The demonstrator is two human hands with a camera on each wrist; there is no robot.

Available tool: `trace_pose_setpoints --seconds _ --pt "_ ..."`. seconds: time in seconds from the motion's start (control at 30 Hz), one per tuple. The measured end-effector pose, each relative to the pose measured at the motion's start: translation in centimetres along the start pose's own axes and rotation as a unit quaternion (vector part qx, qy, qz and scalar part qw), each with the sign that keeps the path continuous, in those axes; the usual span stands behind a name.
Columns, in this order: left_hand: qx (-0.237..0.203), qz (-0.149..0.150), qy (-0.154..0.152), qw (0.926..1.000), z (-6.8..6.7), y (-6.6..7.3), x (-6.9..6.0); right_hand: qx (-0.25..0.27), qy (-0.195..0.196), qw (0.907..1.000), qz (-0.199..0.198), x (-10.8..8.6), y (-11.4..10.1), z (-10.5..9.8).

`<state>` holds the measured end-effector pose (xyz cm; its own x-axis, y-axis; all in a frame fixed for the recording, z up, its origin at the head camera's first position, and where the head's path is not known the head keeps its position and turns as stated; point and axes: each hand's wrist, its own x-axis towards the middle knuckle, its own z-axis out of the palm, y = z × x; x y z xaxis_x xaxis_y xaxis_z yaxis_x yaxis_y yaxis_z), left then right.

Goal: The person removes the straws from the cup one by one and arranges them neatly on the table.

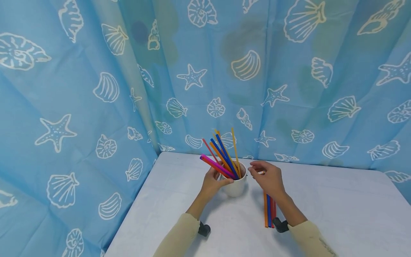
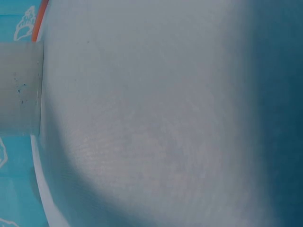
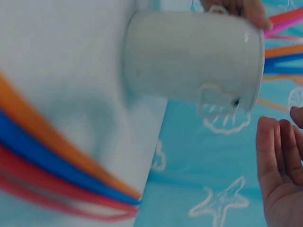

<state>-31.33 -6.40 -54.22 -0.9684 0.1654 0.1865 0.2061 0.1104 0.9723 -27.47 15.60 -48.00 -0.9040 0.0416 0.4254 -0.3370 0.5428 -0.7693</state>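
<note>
Left hand (image 1: pixel 212 182) is gripping 1 white bucket (image 1: pixel 235 188) by the rim on tabletop (image 1: pixel 337 194); coloured straws (image 1: pixel 228 157) are leaning inside. Right hand (image 1: pixel 269 177) is hovering alongside, fingers relaxed, holding nothing. Sleeve print (image 1: pixel 326 246) is showing, unreadable.

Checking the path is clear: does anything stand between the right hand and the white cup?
Nothing visible does. The head view shows a gap between the right hand and the white cup; the left hand holds the cup's far side, clear of that gap.
</note>
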Motion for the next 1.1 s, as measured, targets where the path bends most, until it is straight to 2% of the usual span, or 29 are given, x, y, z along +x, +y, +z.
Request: trace_pose_setpoints --seconds 0.1,0.2,0.33,0.47,0.73,1.1 --pt "-0.005 0.008 -0.003 1.0000 0.0 -0.2 0.1 0.024 -0.004 0.9984 -0.051 -0.2 -0.7 1.2" --pt "-0.008 0.014 -0.007 0.9999 -0.1 -0.4 0.1 0.065 -0.018 0.9928 -0.100 -0.6 -1.2 2.5" --pt "-0.005 0.023 -0.007 0.9997 -0.2 -0.8 0.2 0.101 -0.039 0.9857 -0.129 -1.0 -1.9 4.1" --pt "-0.014 0.029 -0.007 0.9995 -0.3 -0.8 0.2 0.110 -0.053 0.9829 -0.138 -0.9 -2.6 5.2" --pt "-0.040 0.023 -0.004 0.9989 -0.3 -0.6 0.3 0.112 -0.046 0.9791 -0.164 -0.2 -3.0 6.4" --pt "-0.027 0.016 -0.006 0.9995 -0.3 -0.5 0.1 0.112 -0.037 0.9816 -0.150 0.1 -2.9 7.3"
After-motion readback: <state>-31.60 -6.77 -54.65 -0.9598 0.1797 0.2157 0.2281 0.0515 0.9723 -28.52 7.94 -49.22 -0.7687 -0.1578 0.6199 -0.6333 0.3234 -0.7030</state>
